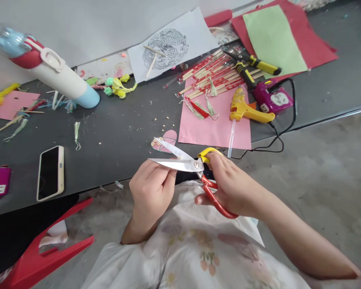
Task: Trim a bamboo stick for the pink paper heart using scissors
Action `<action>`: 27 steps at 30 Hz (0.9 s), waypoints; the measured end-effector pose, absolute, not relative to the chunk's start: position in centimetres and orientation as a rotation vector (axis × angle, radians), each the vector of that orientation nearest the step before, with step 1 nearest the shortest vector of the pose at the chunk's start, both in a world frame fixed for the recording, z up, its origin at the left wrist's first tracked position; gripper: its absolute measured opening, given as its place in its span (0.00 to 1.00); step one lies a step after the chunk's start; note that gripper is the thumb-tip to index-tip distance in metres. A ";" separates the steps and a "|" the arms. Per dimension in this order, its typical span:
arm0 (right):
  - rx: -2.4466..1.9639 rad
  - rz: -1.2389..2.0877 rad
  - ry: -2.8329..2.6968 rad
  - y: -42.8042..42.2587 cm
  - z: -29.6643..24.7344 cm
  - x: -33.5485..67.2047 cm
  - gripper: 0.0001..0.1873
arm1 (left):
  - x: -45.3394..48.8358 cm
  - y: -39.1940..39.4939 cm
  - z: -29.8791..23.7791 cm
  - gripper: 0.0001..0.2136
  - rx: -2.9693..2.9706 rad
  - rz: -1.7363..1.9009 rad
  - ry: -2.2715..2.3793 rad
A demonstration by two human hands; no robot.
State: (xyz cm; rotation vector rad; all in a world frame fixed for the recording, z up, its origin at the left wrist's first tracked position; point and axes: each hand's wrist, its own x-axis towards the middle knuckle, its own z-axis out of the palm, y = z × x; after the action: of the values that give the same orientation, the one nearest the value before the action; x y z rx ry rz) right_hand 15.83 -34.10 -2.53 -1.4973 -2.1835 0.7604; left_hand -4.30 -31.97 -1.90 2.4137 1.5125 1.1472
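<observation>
My right hand grips a pair of scissors with one yellow and one red handle. Their blades are spread apart and point left, over the table's front edge. My left hand is closed in a pinch directly below the lower blade; whatever its fingertips hold is hidden. Just beyond the blades lies a pink heart-shaped paper with dark lines on it. Small beige pieces sit in a cluster on its left part, and more crumbs are scattered on the dark table behind it.
A yellow glue gun with a black cord lies on pink paper, near bundled sticks. A dragon drawing is behind. At left are a bottle, a phone and a tassel. A red chair stands lower left.
</observation>
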 end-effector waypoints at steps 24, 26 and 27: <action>-1.588 0.917 -1.948 -33.3 -4.6 15.8 0.34 | -4.2 -30.5 -3.7 0.03 2.414 1.118 1.470; -1.613 0.876 -1.936 -33.3 -4.8 15.7 0.33 | -4.0 -30.5 -3.8 0.09 2.409 1.131 1.501; -1.635 0.869 -1.916 -33.3 -4.8 15.6 0.32 | -3.9 -30.5 -3.9 0.11 2.402 1.151 1.533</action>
State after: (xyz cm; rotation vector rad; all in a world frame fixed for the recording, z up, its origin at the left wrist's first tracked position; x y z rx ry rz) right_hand 15.56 -33.27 -4.85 -1.6347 -1.9158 0.8692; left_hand -3.90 -30.50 -3.86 2.4024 1.5327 1.1507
